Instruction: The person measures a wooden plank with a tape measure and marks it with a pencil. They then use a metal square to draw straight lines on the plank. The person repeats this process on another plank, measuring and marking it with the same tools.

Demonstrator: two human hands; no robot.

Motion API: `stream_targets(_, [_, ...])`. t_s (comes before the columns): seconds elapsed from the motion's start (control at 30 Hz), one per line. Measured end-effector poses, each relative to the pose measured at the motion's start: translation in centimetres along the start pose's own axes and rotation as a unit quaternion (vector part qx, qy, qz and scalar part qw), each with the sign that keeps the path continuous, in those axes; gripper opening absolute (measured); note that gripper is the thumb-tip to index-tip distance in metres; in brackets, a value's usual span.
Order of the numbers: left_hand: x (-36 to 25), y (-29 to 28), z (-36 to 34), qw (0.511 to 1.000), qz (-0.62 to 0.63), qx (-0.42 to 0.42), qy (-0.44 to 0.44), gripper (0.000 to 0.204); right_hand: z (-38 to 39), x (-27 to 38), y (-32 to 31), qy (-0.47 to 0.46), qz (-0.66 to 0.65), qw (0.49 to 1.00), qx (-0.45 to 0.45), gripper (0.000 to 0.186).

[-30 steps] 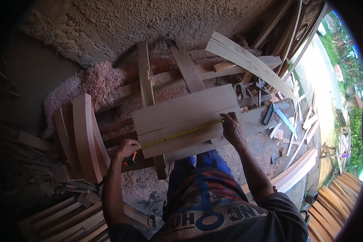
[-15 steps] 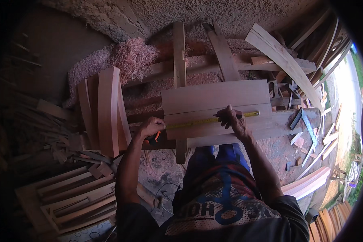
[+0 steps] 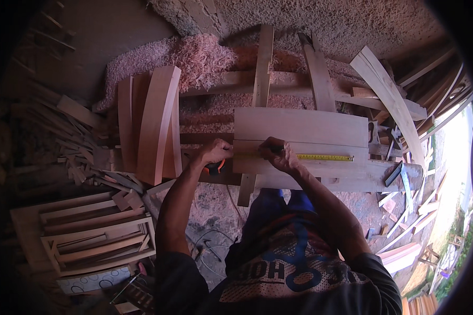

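Note:
A pale wooden board point(image 3: 323, 167) lies in front of me, its back edge against another wide board point(image 3: 305, 126). Across the front board stretches the yellow blade of a tape measure point(image 3: 326, 157), its hooked end toward the right. My left hand point(image 3: 215, 151) is closed at the board's left end on the tape measure, whose orange and black case point(image 3: 214, 168) hangs below the fingers. Over the left part of the blade, my right hand point(image 3: 279, 156) presses down with bent, closed fingers. Something dark shows at those fingers, too small to name.
Curved planks point(image 3: 160, 126) stand at the left, near a heap of shavings point(image 3: 202, 58). Crosswise beams point(image 3: 264, 63) run under the boards. A long curved plank point(image 3: 391, 89), a hand saw point(image 3: 373, 132) and a square point(image 3: 406, 181) lie right. Wooden frames point(image 3: 97, 231) are stacked lower left.
My right hand has moved left along the tape, closer to my left hand, and its raised thumb has come down. The whole view has shifted, so the boards appear further right.

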State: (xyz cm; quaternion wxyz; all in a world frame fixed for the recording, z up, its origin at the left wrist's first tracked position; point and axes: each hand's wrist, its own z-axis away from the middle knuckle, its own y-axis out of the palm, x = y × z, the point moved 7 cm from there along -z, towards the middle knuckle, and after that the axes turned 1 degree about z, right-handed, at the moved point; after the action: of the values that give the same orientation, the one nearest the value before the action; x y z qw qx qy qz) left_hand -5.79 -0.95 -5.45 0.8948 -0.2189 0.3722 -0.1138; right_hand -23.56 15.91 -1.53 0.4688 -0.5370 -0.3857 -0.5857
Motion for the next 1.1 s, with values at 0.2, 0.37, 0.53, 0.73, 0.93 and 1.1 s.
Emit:
stream_targets(0.2, [-0.2, -0.1, 0.0, 1.000, -0.023, 0.002, -0.008, 0.029, -0.3, 0.6, 0.3, -0.050, 0.099, 0.994, 0.006, 0.012])
stream_targets(0.37, [-0.4, -0.2, 0.2, 1.000, -0.005, -0.007, 0.003, 0.025, -0.3, 0.3, 0.4, -0.038, 0.105, 0.994, 0.013, 0.014])
stream_targets(0.53, [-1.0, -0.2, 0.3, 1.000, 0.007, -0.002, 0.024, 0.023, -0.3, 0.1, 0.4, -0.026, 0.132, 0.991, 0.010, 0.016])
stream_targets(0.73, [-0.7, -0.2, 0.2, 1.000, -0.008, -0.004, 0.016, 0.024, -0.4, -0.2, 0.4, -0.026, 0.135, 0.990, 0.009, 0.017])
stream_targets(0.93, [-0.2, -0.1, 0.1, 1.000, -0.011, -0.001, 0.009, 0.023, -0.5, -0.4, 0.5, -0.004, 0.140, 0.990, 0.010, 0.017])
stream_targets(1.1, [-0.4, -0.1, 0.0, 1.000, -0.012, -0.002, 0.012, 0.022, -0.5, -0.2, 0.5, -0.009, 0.131, 0.991, 0.005, 0.018])
